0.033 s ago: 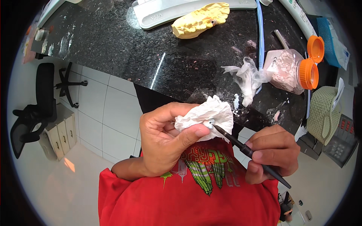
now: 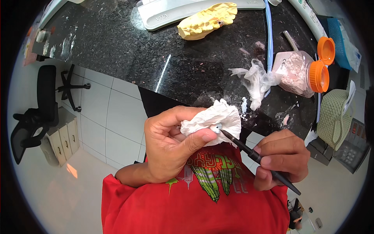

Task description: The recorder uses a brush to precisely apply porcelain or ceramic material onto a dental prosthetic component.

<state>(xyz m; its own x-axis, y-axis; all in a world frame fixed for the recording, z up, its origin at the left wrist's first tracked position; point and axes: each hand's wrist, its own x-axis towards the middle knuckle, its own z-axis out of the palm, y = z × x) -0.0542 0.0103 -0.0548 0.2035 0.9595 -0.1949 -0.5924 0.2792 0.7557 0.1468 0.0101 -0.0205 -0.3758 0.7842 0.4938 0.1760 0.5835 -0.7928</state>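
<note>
Above my lap, my left hand grips a crumpled white tissue between thumb and fingers. A small, pale blue-white piece like a dental crown, with a dark spot on it, is pinched against the tissue by the thumb. My right hand holds a slim black pen-shaped tool, tapered at both ends. Its dark tip points up and left and reaches the small piece, or nearly so; whether they touch I cannot tell.
On the black speckled counter lie a yellow dental cast, a grey tray, a crumpled clear plastic bag and a blue tube. A jar of pink powder with an orange flip cap lies at right, near a woven basket.
</note>
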